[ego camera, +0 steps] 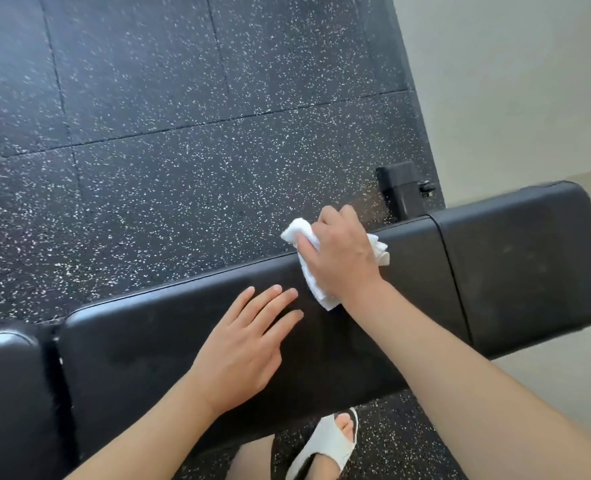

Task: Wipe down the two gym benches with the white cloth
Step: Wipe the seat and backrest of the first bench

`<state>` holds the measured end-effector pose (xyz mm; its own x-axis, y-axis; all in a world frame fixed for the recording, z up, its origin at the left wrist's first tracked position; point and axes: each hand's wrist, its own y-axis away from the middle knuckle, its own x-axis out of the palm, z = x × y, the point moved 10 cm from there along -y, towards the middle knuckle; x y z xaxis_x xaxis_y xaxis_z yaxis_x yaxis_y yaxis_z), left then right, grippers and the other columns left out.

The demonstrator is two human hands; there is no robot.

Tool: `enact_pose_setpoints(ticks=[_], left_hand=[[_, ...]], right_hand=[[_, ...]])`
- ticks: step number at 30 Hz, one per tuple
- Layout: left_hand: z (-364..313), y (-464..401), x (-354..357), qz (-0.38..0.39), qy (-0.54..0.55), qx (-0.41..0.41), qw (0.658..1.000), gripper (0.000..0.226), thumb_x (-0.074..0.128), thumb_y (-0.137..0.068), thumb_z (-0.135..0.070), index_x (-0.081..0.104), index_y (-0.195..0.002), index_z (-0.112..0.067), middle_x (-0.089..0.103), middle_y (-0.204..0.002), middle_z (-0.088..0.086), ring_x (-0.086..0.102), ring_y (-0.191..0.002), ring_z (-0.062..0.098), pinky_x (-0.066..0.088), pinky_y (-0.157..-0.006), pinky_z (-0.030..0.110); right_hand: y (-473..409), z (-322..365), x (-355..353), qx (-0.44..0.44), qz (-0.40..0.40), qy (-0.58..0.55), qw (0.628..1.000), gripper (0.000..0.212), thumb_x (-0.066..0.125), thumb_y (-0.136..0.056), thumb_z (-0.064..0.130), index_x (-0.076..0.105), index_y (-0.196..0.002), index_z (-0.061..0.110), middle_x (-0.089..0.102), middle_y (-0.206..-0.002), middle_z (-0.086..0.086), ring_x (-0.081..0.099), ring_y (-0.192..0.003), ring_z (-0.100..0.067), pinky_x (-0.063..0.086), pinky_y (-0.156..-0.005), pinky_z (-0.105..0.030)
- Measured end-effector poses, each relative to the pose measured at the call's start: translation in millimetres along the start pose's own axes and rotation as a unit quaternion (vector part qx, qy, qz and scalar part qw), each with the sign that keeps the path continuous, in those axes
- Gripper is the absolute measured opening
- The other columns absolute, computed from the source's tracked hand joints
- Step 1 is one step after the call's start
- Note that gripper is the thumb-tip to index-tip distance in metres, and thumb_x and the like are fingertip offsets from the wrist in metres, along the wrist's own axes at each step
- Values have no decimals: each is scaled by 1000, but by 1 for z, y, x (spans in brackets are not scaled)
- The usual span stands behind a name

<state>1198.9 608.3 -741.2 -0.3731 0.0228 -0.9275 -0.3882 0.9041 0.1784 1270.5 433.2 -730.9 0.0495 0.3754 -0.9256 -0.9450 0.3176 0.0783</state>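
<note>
A black padded gym bench (141,348) runs across the view from lower left to right, split into pads by seams. My right hand (342,258) is shut on a crumpled white cloth (316,287) and presses it on the far edge of the long middle pad. My left hand (245,344) lies flat on that same pad, fingers spread, holding nothing, just left of the cloth. The end pad (529,265) extends to the right. A second bench is not distinguishable in view.
Black speckled rubber floor tiles (183,133) lie beyond the bench. A black metal bench foot (403,188) stands behind it near a pale wall (512,81). My foot in a white sandal (328,445) stands on the floor below the bench.
</note>
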Motion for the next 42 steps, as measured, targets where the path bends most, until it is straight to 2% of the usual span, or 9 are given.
enact_pose_setpoints(ticks=[8,11,16,19,21,25,30,36,42], left_hand=[[68,107,-4,8,-12,-109,994,67,49,-90,-24,46,-157,-24,38,-166,4,31,-156,27,14,-131,51],[85,140,-11,-7,-14,-155,988,66,47,-89,-20,44,-155,-22,44,-160,8,36,-153,29,19,-129,51],[88,145,-17,-7,-9,-214,977,58,47,-89,-19,51,-147,-19,51,-153,12,45,-145,36,31,-121,58],[80,125,-23,-29,3,-265,964,52,49,-91,-22,58,-143,-18,54,-152,11,49,-139,41,36,-115,65],[64,99,-24,-36,9,-266,963,53,49,-93,-23,60,-144,-18,52,-155,9,47,-140,41,36,-114,67],[19,28,-22,-42,21,-228,973,55,52,-94,-23,58,-148,-22,49,-158,6,45,-144,38,34,-117,67],[-33,-65,-26,-55,22,-192,980,54,56,-93,-20,61,-146,-21,52,-156,6,47,-141,38,35,-117,64],[-106,-170,-24,-62,34,-128,989,54,63,-94,-16,59,-148,-20,51,-157,5,49,-141,36,37,-114,61],[-156,-250,-15,-83,27,-101,991,52,57,-96,-18,57,-148,-18,50,-157,5,47,-141,36,36,-115,60]], right_hand=[[11,157,64,-118,34,-47,991,38,61,-101,32,67,-71,8,58,-79,-8,49,-77,-29,45,-66,-44],[16,209,80,-154,43,-56,985,35,62,-101,33,68,-75,9,60,-83,-8,53,-80,-29,46,-65,-41],[18,225,91,-190,88,-68,975,38,55,-105,36,72,-86,8,61,-93,-8,53,-89,-28,48,-72,-40],[18,190,79,-201,101,-81,971,40,54,-106,37,70,-87,6,61,-95,-11,53,-91,-31,48,-74,-43],[17,145,57,-201,69,-77,974,39,56,-104,36,68,-83,6,61,-91,-13,53,-86,-32,48,-73,-43],[22,37,-1,-207,-27,-58,976,35,66,-101,31,65,-78,4,61,-83,-13,54,-75,-32,50,-67,-44],[17,-90,-58,-165,-84,-6,983,34,67,-100,30,64,-78,5,61,-85,-13,54,-77,-32,51,-70,-43],[2,-192,-100,-149,-96,37,983,39,61,-99,34,64,-73,6,58,-83,-13,54,-77,-33,50,-66,-43],[-4,-292,-136,-99,-126,65,985,36,63,-97,32,62,-71,7,59,-84,-11,55,-77,-33,49,-64,-40]])
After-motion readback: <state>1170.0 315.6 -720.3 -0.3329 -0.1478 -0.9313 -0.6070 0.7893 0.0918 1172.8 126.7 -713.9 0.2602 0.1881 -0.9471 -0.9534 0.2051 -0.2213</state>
